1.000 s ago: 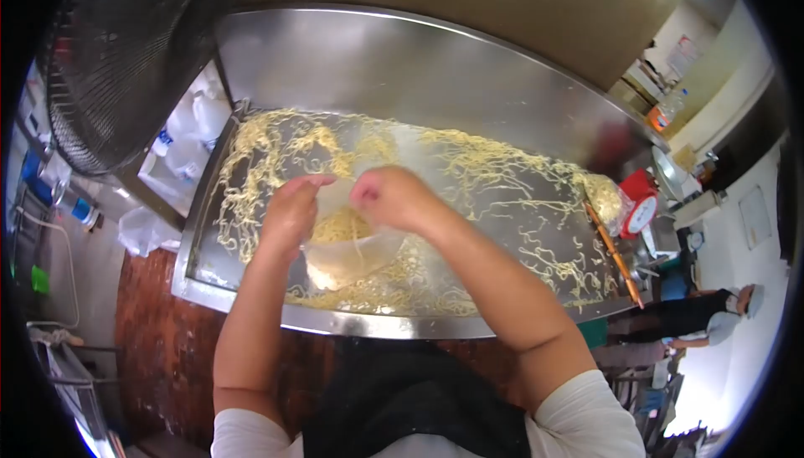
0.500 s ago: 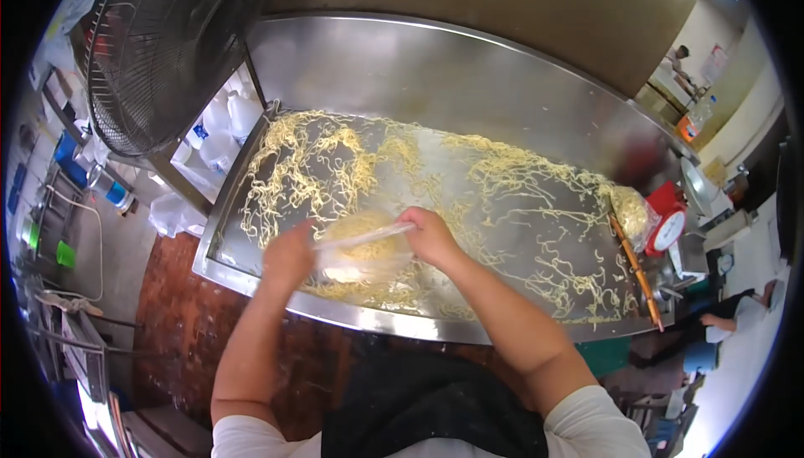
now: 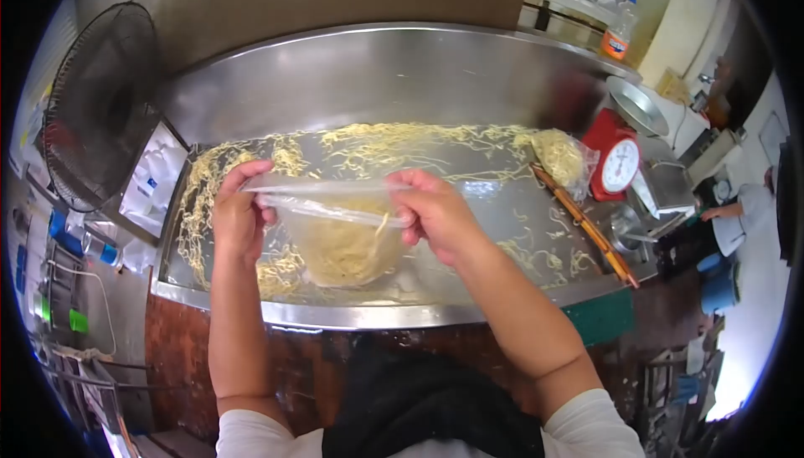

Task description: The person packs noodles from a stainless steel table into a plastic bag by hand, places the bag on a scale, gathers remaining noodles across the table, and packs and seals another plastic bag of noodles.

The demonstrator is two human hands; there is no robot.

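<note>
A clear plastic bag (image 3: pixel 347 244) with yellow noodles in its lower part hangs between my hands over the metal tray. My left hand (image 3: pixel 240 211) pinches one upper corner of the bag. At the opposite corner, my right hand (image 3: pixel 431 211) grips the top edge, which is stretched straight between the two. A noodle strand shows near my right fingers. Beneath and behind the bag, loose noodles (image 3: pixel 402 140) lie scattered over the steel tray (image 3: pixel 335 316), thickest along its back and left sides.
On the right are a filled noodle bag (image 3: pixel 559 159), wooden sticks (image 3: pixel 586 225), a red dial scale (image 3: pixel 618 161) and a metal pan (image 3: pixel 638 106). A large fan (image 3: pixel 100 106) stands at left. Another person (image 3: pixel 741 215) is at far right, and an orange-labelled bottle (image 3: pixel 617 33) is at the back.
My view has turned to the right. The bag was tilted and blurred with motion; now it hangs down, its top edge pulled wide between my hands.
</note>
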